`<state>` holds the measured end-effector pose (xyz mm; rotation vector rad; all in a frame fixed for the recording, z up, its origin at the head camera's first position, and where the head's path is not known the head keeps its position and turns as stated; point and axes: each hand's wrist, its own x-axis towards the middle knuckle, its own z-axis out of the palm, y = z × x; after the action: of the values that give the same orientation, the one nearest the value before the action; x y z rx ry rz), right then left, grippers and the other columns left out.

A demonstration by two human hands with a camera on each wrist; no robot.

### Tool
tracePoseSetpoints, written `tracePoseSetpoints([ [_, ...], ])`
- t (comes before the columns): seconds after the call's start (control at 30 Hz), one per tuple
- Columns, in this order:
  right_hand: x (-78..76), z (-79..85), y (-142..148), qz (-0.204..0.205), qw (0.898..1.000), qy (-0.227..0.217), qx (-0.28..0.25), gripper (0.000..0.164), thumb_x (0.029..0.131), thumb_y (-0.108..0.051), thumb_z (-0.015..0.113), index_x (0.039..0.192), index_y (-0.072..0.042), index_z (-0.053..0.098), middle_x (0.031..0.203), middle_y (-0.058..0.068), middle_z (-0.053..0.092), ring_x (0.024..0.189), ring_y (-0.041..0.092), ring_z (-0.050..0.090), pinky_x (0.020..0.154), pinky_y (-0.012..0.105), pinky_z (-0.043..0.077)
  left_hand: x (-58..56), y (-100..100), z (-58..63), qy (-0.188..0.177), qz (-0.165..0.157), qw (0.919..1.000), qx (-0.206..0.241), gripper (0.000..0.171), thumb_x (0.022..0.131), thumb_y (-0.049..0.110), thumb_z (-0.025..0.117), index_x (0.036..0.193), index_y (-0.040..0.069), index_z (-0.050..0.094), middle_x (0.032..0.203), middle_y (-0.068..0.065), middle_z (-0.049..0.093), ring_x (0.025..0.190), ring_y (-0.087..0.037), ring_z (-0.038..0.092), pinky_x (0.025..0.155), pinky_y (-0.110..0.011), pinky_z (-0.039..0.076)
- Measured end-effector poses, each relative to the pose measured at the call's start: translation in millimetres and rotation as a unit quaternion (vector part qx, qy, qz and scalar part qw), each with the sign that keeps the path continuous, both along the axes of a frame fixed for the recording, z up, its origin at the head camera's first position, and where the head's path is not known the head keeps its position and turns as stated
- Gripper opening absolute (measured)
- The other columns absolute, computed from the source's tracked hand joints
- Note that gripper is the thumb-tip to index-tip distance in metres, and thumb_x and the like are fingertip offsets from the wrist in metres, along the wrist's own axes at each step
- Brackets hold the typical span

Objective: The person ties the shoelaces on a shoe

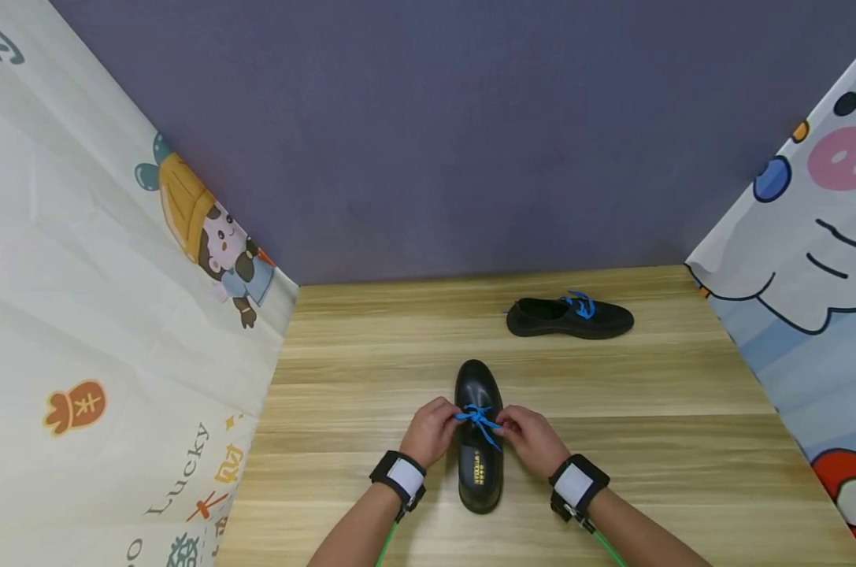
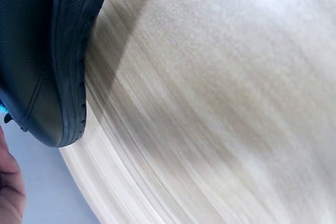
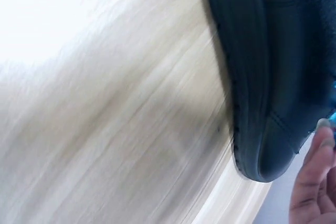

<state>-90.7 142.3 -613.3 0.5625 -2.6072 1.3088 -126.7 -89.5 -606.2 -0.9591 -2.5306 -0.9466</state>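
A black leather shoe (image 1: 479,465) stands upright on the wooden surface between the two hands, toe pointing away. Across its front the blue shoelace (image 1: 478,417) forms a bow with a loose end hanging toward the opening. At the left of the bow, the left hand (image 1: 430,431) pinches the lace between thumb and fingertips. On the opposite side the right hand (image 1: 532,439) pinches the lace as well. Each wrist view shows one side of the shoe (image 2: 31,66) and its sole; only part of the right hand (image 3: 315,182) appears in the right wrist view.
A second black shoe (image 1: 541,317) with blue laces lies farther back, toe to the right. Behind the wooden surface (image 1: 357,346) rises a dark grey-blue panel (image 1: 428,142). Printed cloths (image 1: 101,299) flank both sides. Both wrists wear black straps (image 1: 399,476) with green cords.
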Motion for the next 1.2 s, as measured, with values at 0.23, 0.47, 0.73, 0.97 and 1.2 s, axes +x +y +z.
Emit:
tracePoseSetpoints([
  [0.23, 0.1, 1.6, 1, -0.006, 0.997, 0.069, 0.03, 0.014, 0.083, 0.001, 0.078, 0.084, -0.011, 0.07, 0.084, -0.008, 0.062, 0.076, 0.005, 0.059, 0.066, 0.026, 0.051, -0.3, -3, -2.5, 0.021, 0.013, 0.9995, -0.017, 0.011, 0.083, -0.002, 0.077, 0.088, 0.007, 0.07, 0.083, -0.001, 0.062, 0.076, -0.013, 0.063, 0.07, -0.024, 0.053],
  [0.47, -0.4, 1.1, -1, -0.01, 0.996, 0.085, 0.035, 0.02, 0.08, 0.004, 0.079, 0.081, -0.012, 0.068, 0.081, -0.008, 0.06, 0.073, 0.004, 0.057, 0.063, 0.024, 0.049, 0.6, -8, -2.1, 0.025, 0.024, 0.999, -0.03, 0.016, 0.078, -0.007, 0.074, 0.086, 0.005, 0.07, 0.081, -0.002, 0.061, 0.074, -0.016, 0.062, 0.069, -0.026, 0.053],
  [0.73, -3.3, 0.8, 2, -0.022, 0.995, 0.084, 0.046, 0.023, 0.077, 0.007, 0.08, 0.077, -0.012, 0.067, 0.077, -0.008, 0.058, 0.07, 0.004, 0.055, 0.062, 0.026, 0.048, 2.2, -11, -6.2, 0.037, 0.055, 0.9977, -0.017, 0.013, 0.077, -0.006, 0.076, 0.082, 0.005, 0.072, 0.076, -0.002, 0.063, 0.069, -0.014, 0.063, 0.065, -0.024, 0.053],
  [0.97, -5.2, 4.2, 6, -0.025, 0.994, 0.091, 0.064, 0.016, 0.076, 0.007, 0.079, 0.077, -0.006, 0.07, 0.075, -0.002, 0.06, 0.068, 0.006, 0.056, 0.062, 0.028, 0.05, 2.7, -15, -10.1, 0.05, 0.085, 0.9952, -0.004, 0.016, 0.072, -0.01, 0.077, 0.076, 0.005, 0.072, 0.07, -0.002, 0.065, 0.063, -0.014, 0.064, 0.059, -0.024, 0.052],
  [1.2, -5.3, 6.4, 10, -0.041, 0.995, 0.063, 0.072, 0.017, 0.075, 0.009, 0.079, 0.074, -0.006, 0.071, 0.073, -0.004, 0.059, 0.067, 0.006, 0.056, 0.062, 0.028, 0.05, 4.0, -16, -11.7, 0.036, 0.098, 0.9945, 0.005, 0.014, 0.073, -0.009, 0.077, 0.076, 0.004, 0.073, 0.07, -0.002, 0.067, 0.063, -0.014, 0.066, 0.059, -0.026, 0.053],
])
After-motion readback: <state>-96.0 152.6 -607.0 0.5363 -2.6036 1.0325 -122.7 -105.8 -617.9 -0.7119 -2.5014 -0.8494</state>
